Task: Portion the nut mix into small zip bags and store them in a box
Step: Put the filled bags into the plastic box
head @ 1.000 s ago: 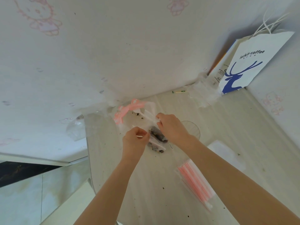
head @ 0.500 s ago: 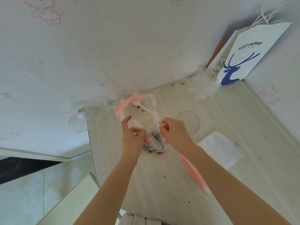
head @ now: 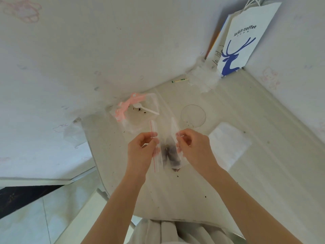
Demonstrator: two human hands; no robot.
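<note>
Pinching small clear red-strip zip bag (head: 169, 152) between my left hand (head: 140, 153) and right hand (head: 194, 147), one lip each (unsealed, I judge); it hangs just my side of the clear plastic box (head: 155, 103), left nearer.

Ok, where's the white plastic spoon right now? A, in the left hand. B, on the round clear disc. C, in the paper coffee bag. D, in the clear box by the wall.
D: the white plastic spoon lies in the clear box by the wall, while the left hand and right hand pinch the small zip bag.
</note>
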